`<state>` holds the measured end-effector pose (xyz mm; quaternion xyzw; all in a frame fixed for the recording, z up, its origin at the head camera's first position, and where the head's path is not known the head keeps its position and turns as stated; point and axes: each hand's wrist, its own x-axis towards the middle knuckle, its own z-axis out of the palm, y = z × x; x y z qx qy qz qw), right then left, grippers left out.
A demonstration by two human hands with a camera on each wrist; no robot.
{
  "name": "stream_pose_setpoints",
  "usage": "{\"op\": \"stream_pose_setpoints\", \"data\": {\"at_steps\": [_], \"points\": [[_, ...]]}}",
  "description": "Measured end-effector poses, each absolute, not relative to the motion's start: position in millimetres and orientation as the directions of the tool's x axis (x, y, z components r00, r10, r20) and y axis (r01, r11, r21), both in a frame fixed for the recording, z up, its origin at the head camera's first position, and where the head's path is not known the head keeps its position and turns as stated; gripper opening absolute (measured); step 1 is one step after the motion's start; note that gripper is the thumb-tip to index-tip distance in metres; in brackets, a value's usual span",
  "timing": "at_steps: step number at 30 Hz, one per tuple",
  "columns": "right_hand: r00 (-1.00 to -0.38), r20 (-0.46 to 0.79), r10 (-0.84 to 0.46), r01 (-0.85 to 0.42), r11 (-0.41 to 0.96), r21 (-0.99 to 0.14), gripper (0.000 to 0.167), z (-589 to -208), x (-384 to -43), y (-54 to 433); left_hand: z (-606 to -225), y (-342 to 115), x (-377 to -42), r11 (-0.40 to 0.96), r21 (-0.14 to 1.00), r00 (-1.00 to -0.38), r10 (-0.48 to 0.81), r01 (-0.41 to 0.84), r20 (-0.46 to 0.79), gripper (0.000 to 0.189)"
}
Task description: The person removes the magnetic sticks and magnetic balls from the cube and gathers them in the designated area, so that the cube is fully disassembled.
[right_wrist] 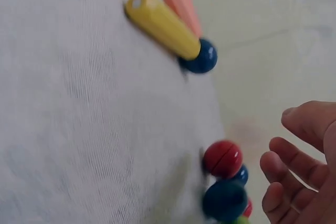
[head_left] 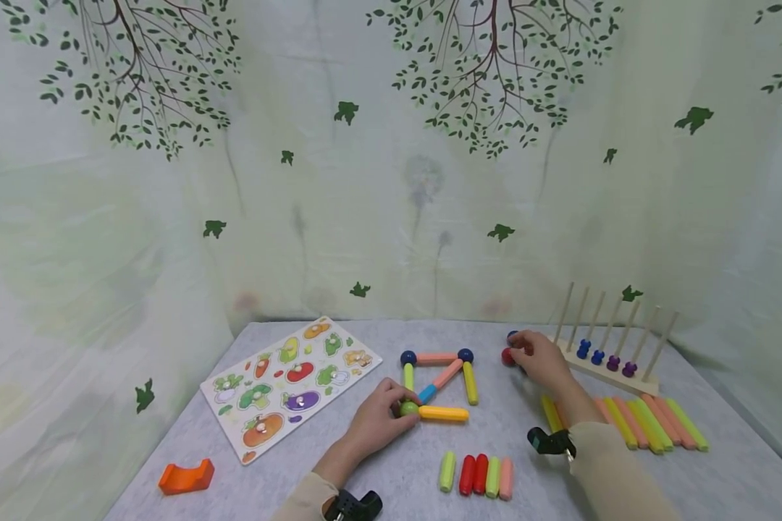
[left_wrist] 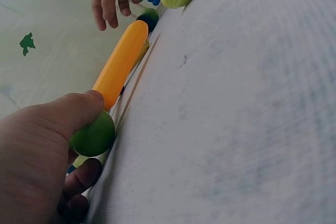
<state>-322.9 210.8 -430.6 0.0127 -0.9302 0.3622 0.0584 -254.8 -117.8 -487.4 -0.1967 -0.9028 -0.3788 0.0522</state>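
Note:
My left hand (head_left: 379, 418) grips a green ball (left_wrist: 94, 136) at the near-left corner of a flat stick figure. Its thumb lies where an orange stick (left_wrist: 122, 64) meets that ball. A stick with blue and pink parts (head_left: 439, 383) slants up to a dark blue ball (head_left: 465, 355). A pink stick (head_left: 434, 358) links this to another dark blue ball (head_left: 408, 357); a yellow stick (head_left: 471, 383) points toward me. My right hand (head_left: 542, 358), fingers apart and holding nothing, is beside a red ball (right_wrist: 223, 158) and a teal-blue ball (right_wrist: 226, 201).
A vegetable puzzle board (head_left: 293, 387) lies at left, with an orange curved block (head_left: 186, 477) nearer me. Several short sticks (head_left: 476, 475) lie in front. At right are a pegged wooden rack (head_left: 609, 369) with beads and a row of longer sticks (head_left: 654, 423).

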Motion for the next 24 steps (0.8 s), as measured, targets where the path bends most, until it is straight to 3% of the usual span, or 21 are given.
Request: {"op": "stream_pose_setpoints", "data": {"at_steps": [6, 11, 17, 24], "points": [[-0.98, 0.164, -0.109, -0.191, 0.725, -0.661, 0.027, -426, -298, 191, -488, -118, -255, 0.633, 0.664, -0.915, 0.317, 0.399, 0.248, 0.017], [-0.962, 0.077, -0.262, -0.243, 0.696, -0.676, 0.024, -427, -278, 172, -488, -119, -255, 0.633, 0.666, -0.917, 0.317, 0.395, 0.243, 0.016], [-0.892, -0.042, -0.45, -0.308, 0.674, -0.671, 0.023, -436, -267, 159, -488, -119, -255, 0.631, 0.669, -0.917, 0.321, 0.394, 0.237, 0.017], [-0.832, -0.123, -0.541, -0.316, 0.644, -0.697, 0.024, -441, -264, 155, -486, -120, -255, 0.622, 0.683, -0.918, 0.335, 0.383, 0.21, 0.018]]}}
